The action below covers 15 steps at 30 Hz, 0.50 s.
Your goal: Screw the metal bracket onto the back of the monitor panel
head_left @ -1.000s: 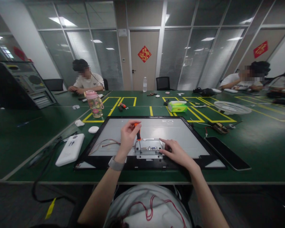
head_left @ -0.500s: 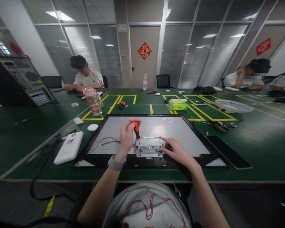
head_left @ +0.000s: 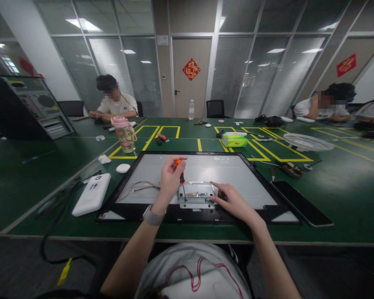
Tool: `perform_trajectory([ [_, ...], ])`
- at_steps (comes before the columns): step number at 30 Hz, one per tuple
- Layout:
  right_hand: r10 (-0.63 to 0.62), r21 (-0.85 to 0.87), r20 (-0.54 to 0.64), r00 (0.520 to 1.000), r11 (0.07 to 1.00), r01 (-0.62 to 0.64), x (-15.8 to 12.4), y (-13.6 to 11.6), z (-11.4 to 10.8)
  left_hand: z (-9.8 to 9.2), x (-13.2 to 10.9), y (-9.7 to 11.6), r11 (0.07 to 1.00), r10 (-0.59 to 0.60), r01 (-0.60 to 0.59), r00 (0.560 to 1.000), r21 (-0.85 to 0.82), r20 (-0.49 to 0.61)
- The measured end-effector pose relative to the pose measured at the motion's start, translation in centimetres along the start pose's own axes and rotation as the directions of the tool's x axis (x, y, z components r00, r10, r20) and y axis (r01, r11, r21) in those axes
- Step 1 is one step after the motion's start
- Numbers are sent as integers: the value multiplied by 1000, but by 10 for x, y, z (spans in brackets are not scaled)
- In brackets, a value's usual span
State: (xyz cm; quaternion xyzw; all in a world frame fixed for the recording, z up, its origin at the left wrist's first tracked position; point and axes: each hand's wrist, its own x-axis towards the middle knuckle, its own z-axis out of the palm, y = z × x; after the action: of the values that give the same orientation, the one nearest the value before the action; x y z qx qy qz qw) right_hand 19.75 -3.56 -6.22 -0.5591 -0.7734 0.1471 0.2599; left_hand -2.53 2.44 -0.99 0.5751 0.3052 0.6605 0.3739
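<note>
My left hand [head_left: 170, 176] is closed around the orange-and-black handle of a screwdriver [head_left: 182, 178]. The screwdriver stands nearly upright, its shaft reaching down to the left part of a metal bracket [head_left: 191, 203] with a row of connector ports; the tip is too small to make out. That bracket sits on the grey back of a flat display panel [head_left: 237, 174] with a black frame. With thumb and index finger at the bracket's right end, my right hand [head_left: 232, 199] holds it, the other fingers curled. Thin cables [head_left: 141, 185] lie on the panel left of my left hand.
Left of the panel are a white power bank [head_left: 92, 195], a white round case [head_left: 123, 168] and a pink-lidded bottle [head_left: 124, 135]. A black phone [head_left: 302, 203] lies at the right. Behind stand a green tissue pack [head_left: 234, 140] and a white ring-shaped object [head_left: 308, 142]. People sit across the table.
My left hand has shifted slightly and its fingers now cover more of the screwdriver's handle. The right hand keeps its place at the bracket. The whole view has moved a little.
</note>
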Motion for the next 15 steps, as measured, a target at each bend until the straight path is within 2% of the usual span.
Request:
perform_trajectory([
  [2,-4,2,-6,1000,1000,4,0,0,1,0,0,0,999,4,-4,1000,33,-3],
  [8,7,20,-16,1000,1000,-7,-2,0,0,-1,0,-1,991,-21,23,1000,-130,19],
  [15,31,19,-9,999,999,-31,-2,-3,-2,-2,1,-2,980,-32,38,999,-194,36],
])
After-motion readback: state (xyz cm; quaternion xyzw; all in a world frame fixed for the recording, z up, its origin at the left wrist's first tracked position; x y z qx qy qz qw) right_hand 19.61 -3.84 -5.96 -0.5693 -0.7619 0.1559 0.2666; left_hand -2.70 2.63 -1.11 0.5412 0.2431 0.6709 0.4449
